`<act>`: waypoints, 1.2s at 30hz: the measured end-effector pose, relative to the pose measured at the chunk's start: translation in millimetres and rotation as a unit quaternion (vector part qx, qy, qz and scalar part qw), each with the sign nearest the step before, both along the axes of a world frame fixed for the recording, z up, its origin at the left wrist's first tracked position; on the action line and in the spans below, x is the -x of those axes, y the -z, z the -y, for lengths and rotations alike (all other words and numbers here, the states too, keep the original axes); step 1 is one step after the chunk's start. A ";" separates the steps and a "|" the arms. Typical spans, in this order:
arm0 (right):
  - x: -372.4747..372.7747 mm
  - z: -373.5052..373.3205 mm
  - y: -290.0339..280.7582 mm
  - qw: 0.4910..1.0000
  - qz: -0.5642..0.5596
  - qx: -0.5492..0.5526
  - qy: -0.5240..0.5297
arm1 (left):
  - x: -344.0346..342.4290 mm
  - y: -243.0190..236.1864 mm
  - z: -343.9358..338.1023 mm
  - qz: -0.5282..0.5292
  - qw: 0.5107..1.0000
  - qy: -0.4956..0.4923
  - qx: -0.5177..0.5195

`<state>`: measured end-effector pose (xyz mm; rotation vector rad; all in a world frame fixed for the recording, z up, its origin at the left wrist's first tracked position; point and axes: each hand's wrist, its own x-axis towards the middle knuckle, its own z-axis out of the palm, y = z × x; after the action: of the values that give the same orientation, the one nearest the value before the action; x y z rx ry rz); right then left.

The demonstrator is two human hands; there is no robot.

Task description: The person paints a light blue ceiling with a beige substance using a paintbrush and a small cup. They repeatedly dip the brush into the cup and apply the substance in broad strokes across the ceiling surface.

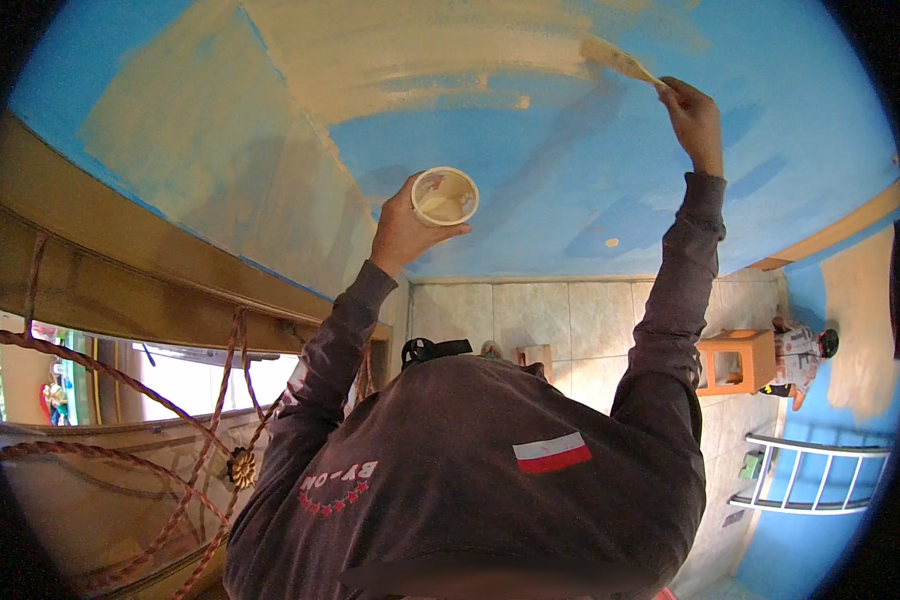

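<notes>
In my left hand (pixel 407 228) is a round cream-coloured paint tub (pixel 445 197), its open top facing up and pale paint inside. My fingers are wrapped round its side. My right hand (pixel 692 115) is raised to the far right, closed on the handle of a paintbrush (pixel 625 62). The brush's bristles touch the blue wall (pixel 560 150) at the end of a beige painted band (pixel 420 50). Beige strokes also cover much of the wall section to the left.
On the left are a window ledge (pixel 120 260) and twisted metal bars (pixel 110 365). To the right, a person (pixel 798 350) is by an orange wooden piece of furniture (pixel 735 362). A ladder (pixel 815 475) leans near the right wall. Pale tiles (pixel 595 310) cover the floor below.
</notes>
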<state>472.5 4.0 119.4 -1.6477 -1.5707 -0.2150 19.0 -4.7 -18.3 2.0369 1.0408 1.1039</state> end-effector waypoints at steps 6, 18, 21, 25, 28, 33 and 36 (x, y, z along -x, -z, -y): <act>0.5 35.4 -4.3 0.997 -0.059 -0.048 0.028 | -6.7 4.5 -4.0 0.003 1.000 0.012 -0.016; 246.4 -87.7 26.3 0.965 -0.018 -0.053 -0.257 | 5.2 -0.3 5.7 -0.005 0.999 -0.029 0.016; 274.9 -100.2 26.3 0.963 0.005 -0.075 -0.260 | 6.3 -8.8 12.5 -0.003 0.999 -0.048 0.009; 290.9 -118.4 29.4 0.964 0.008 -0.099 -0.246 | 11.7 -4.7 14.9 0.014 0.998 -0.064 0.019; 291.2 -129.7 33.4 0.966 0.025 -0.131 -0.222 | 15.0 -1.3 14.5 0.009 0.997 -0.070 0.017; 262.2 -125.7 33.6 0.970 0.049 -0.141 -0.192 | 20.0 0.1 14.5 0.006 0.998 -0.068 0.016; 235.2 -104.6 31.4 0.974 0.042 -0.135 -0.175 | 25.7 -0.1 22.8 0.000 0.998 -0.063 0.014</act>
<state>237.3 108.6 88.0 -1.1457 -1.7788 -0.2984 -6.7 -27.6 -18.2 1.9718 1.1921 1.1473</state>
